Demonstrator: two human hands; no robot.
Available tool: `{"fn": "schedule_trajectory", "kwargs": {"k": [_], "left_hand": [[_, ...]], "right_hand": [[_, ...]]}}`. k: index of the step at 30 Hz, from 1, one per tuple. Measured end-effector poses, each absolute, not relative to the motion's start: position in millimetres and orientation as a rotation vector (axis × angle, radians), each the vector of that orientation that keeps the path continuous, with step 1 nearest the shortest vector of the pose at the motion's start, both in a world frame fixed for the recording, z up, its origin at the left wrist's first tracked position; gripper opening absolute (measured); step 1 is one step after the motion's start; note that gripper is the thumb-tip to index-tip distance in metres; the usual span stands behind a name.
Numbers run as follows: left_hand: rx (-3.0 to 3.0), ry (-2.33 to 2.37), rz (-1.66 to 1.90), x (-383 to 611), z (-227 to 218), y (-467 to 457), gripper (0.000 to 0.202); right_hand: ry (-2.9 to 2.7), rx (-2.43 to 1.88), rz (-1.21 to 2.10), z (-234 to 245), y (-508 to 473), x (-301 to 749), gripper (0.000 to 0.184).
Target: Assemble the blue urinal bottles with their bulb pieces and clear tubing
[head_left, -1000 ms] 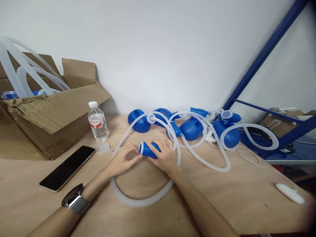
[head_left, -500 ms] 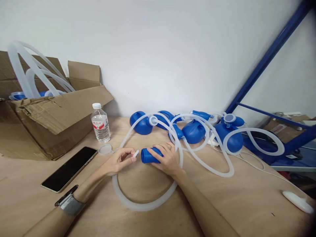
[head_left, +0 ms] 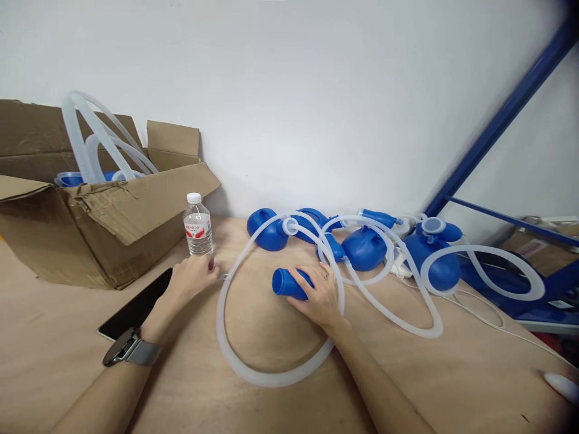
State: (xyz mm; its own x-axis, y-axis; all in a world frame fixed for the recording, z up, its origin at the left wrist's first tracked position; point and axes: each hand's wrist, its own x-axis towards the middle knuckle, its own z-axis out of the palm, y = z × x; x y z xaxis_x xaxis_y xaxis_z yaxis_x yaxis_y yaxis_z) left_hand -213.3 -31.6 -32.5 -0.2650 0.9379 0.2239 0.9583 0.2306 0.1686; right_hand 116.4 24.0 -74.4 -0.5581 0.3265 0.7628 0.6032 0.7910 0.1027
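Note:
My right hand (head_left: 320,295) lies on the table and grips a blue funnel-shaped end piece (head_left: 284,283) whose open mouth points left. A translucent white hose (head_left: 271,378) runs from it in a big loop across the wooden table (head_left: 407,374). My left hand (head_left: 190,278), with a watch (head_left: 129,349) on its wrist, rests to the left, just in front of a water bottle (head_left: 198,232). Its fingers are curled down; what they cover is hidden.
A dark phone (head_left: 136,308) lies partly under my left wrist. An open cardboard box (head_left: 113,235) with hoses stands at the left. Several blue containers (head_left: 366,248) tangled with hoses lie at the back. A blue metal rack (head_left: 497,120) rises at the right, and a white object (head_left: 561,387) lies near the right edge.
My left hand pulled a small white piece off the blue end piece, then moved left to where a white cap lay beside the bottle. My right hand kept its grip. The view shifted.

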Motion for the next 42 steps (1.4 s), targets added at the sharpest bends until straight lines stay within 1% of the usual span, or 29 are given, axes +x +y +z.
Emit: {"fn": "schedule_trajectory", "kwargs": {"k": [4, 6, 8, 11, 13, 14, 15, 16, 19, 20, 22, 24, 26, 28, 30, 34, 37, 42], "left_hand": [[-1.744, -2.369, -0.461, -215, -34, -31, 0.028], [-1.748, -2.335, -0.606, -215, -33, -30, 0.033], [-1.881, -2.244, -0.920, -210, -31, -30, 0.036], [-2.228, -1.945, -1.538, -184, -35, -36, 0.039], [-2.468, -1.722, -1.754, -158, -44, -41, 0.056], [-2.580, -1.624, -1.769, -145, -49, -44, 0.065], [-2.639, -1.588, -1.715, -132, -55, -46, 0.069], [-2.651, -1.567, -1.647, -122, -61, -47, 0.067], [-2.597, -1.551, -1.533, -109, -73, -46, 0.047], [-2.580, -1.544, -1.524, -110, -74, -45, 0.044], [-2.535, -1.525, -1.516, -118, -73, -42, 0.043], [-2.447, -1.498, -1.498, -127, -71, -39, 0.043], [-2.351, -1.458, -1.468, -135, -69, -38, 0.043], [-2.279, -1.410, -1.423, -139, -68, -39, 0.044], [-2.235, -1.335, -1.384, -140, -68, -40, 0.045], [-2.206, -1.105, -1.286, -137, -66, -44, 0.042], [-2.191, -0.988, -1.196, -136, -63, -46, 0.040], [-2.187, -0.930, -1.119, -142, -58, -46, 0.039]], "right_hand": [[-2.181, -0.710, -0.480, -77, 25, 118, 0.051], [-2.160, -0.726, -0.508, -78, 26, 118, 0.052], [-2.135, -0.754, -0.545, -79, 27, 116, 0.054], [-2.141, -0.747, -0.589, -81, 25, 110, 0.055], [-2.201, -0.659, -0.607, -82, 24, 105, 0.050], [-2.241, -0.600, -0.612, -83, 23, 103, 0.048], [-2.281, -0.542, -0.615, -84, 21, 102, 0.047], [-2.314, -0.494, -0.612, -85, 20, 101, 0.047], [-2.341, -0.443, -0.568, -85, 17, 100, 0.048], [-2.329, -0.461, -0.541, -85, 16, 101, 0.050], [-2.283, -0.547, -0.474, -82, 16, 103, 0.057], [-2.195, -0.679, -0.396, -80, 18, 106, 0.058], [-2.093, -0.765, -0.315, -79, 22, 108, 0.050], [-2.058, -0.754, -0.236, -80, 27, 110, 0.039], [-2.078, -0.716, -0.160, -83, 31, 110, 0.034], [-2.099, -0.683, -0.061, -91, 35, 108, 0.036], [-2.108, -0.614, -0.030, -95, 36, 107, 0.032], [-2.084, -0.505, 0.023, -94, 38, 109, 0.025]]}}
